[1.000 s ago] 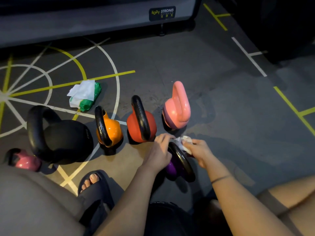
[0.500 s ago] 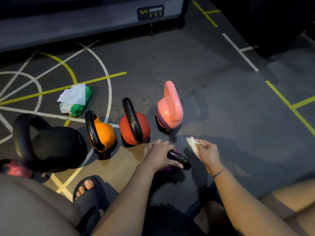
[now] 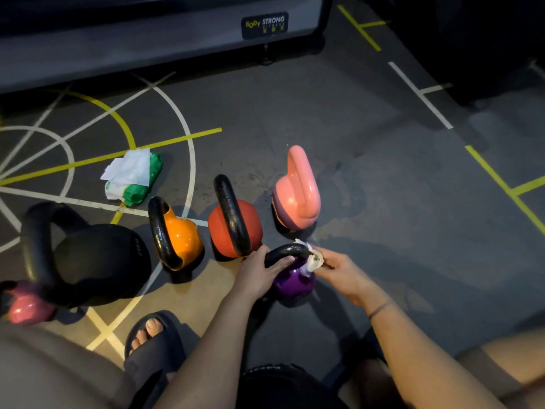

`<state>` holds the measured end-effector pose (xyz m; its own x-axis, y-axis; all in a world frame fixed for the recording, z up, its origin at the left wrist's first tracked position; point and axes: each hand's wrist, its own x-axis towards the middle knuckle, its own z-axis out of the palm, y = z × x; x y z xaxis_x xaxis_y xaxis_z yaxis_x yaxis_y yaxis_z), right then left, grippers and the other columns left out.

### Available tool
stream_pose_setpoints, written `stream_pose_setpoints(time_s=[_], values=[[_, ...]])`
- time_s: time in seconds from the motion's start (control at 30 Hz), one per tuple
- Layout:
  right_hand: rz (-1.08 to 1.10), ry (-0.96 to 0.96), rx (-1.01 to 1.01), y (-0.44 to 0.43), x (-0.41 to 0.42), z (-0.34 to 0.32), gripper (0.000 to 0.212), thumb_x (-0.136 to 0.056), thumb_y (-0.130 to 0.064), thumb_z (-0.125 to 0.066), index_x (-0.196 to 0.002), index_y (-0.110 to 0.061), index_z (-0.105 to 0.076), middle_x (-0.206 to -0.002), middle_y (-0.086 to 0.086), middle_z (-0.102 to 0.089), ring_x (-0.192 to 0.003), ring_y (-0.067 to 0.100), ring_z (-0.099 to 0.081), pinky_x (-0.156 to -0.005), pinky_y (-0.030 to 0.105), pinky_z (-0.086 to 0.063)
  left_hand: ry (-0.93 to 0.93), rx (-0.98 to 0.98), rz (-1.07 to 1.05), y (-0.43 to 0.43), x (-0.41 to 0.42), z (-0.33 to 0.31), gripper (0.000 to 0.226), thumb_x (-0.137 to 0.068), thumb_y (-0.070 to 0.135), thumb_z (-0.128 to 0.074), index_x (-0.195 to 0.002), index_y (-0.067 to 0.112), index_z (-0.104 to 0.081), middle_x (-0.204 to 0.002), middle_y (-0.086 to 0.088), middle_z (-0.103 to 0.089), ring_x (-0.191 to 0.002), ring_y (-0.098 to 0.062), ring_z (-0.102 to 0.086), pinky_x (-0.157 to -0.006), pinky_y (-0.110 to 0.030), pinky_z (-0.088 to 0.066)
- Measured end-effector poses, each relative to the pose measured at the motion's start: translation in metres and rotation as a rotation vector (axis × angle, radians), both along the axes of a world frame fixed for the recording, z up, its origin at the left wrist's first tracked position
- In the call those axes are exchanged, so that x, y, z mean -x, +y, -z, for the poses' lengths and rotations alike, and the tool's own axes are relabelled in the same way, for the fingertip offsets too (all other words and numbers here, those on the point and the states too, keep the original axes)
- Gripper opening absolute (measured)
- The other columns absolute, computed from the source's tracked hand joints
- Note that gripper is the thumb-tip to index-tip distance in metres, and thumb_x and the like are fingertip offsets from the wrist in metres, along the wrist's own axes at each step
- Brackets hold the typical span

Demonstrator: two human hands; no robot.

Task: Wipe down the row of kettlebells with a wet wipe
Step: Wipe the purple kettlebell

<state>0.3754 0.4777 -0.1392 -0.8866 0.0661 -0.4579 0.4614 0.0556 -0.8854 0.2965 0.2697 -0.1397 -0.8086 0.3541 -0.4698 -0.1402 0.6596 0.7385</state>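
The purple kettlebell is small and glossy, with a black handle, and stands nearest the person. The left hand grips the handle and hides the bell's left side. The right hand pinches a crumpled white wipe against the handle's right end.

Just beyond the purple bell stand a red bell and a pink bell. To its left are an orange bell and a big black bell. Farthest left is a small magenta bell, blurred and cut off.

That makes six kettlebells, one wipe and one wipe pack, which lies well beyond and to the left.
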Motion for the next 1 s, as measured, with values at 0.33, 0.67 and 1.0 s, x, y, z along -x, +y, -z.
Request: stream_pose_setpoints(time_s=[0.33,0.67,1.0], values=[[0.219,-0.140,-0.093,-0.025,0.012,0.012,0.037,-0.074,0.005,-0.081,-0.097,-0.018,-0.061,-0.083,-0.007,-0.068,-0.076,0.003,-0.061,-0.068,0.015,-0.050,0.098,0.074,0.165,0.009,-0.007,-0.005,0.077,-0.068,0.088,-0.043,-0.113,0.030,-0.064,-0.114,0.005,-0.070,-0.110,-0.021,-0.061,-0.097,-0.040,-0.047],[0.278,0.045,-0.484,-0.035,0.015,0.003,0.007,-0.069,-0.016,-0.062,-0.068,-0.013,-0.055,-0.061,-0.006,-0.057,-0.059,0.007,-0.049,-0.058,0.027,-0.042,0.189,0.281,0.337,0.028,-0.006,-0.016,0.040,-0.094,0.056,-0.058,-0.111,0.020,-0.051,-0.122,-0.004,-0.060,-0.120,-0.030,-0.051,-0.096,-0.045,-0.044],[0.254,-0.046,-0.583,-0.025,0.003,0.014,0.028,-0.079,-0.007,-0.074,-0.104,-0.019,-0.071,-0.098,-0.011,-0.066,-0.093,0.011,-0.060,-0.077,0.019,-0.039,0.166,0.275,0.384,0.032,-0.003,-0.018,0.028,-0.097,0.042,-0.060,-0.114,0.021,-0.050,-0.124,-0.007,-0.059,-0.122,-0.032,-0.049,-0.101,-0.048,-0.043]])
